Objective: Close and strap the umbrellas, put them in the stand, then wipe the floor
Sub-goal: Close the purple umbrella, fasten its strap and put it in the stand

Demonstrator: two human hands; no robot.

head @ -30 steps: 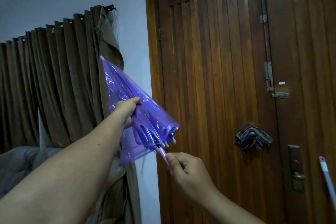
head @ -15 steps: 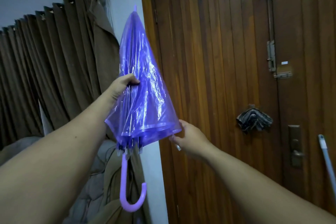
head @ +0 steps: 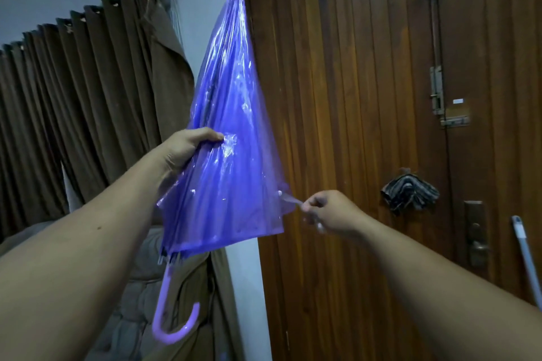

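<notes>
Umbrella (head: 225,138) is held upright in front of the wooden door (head: 352,126), tip up, hooked handle (head: 173,322) hanging below the canopy hem. Canopy is collapsed but loose; folds are not yet gathered.

Left hand (head: 187,149) is wrapped round the canopy at mid-height on the side away from the door, thumb laid across the front, so that grip is closed on the plastic. Right hand (head: 325,211) is just off the lower canopy edge on the door side; the closure strap (head: 289,199) is pinched between thumb and fingertips and pulled out taut. Fingers are slightly blurred, so the exact pinch cannot be resolved.

Step judged in hand: strapping. Suggested for a clean result:
- Strap tension is kept up so the tab is not lost in the folds.
- Canopy is rolled in one direction under the left hand before wrapping, otherwise the bundle is likely to bulge at the hem.
- Strap is taken round the canopy at its own height, not diagonally, and the fastener is pressed until seated.
- Thin plastic probably creases and slips; a firm, not crushing, hold is advised.

Second, dark folded umbrella (head: 410,193) is hung on the door, beyond the right hand. Stand is not in view.
</notes>
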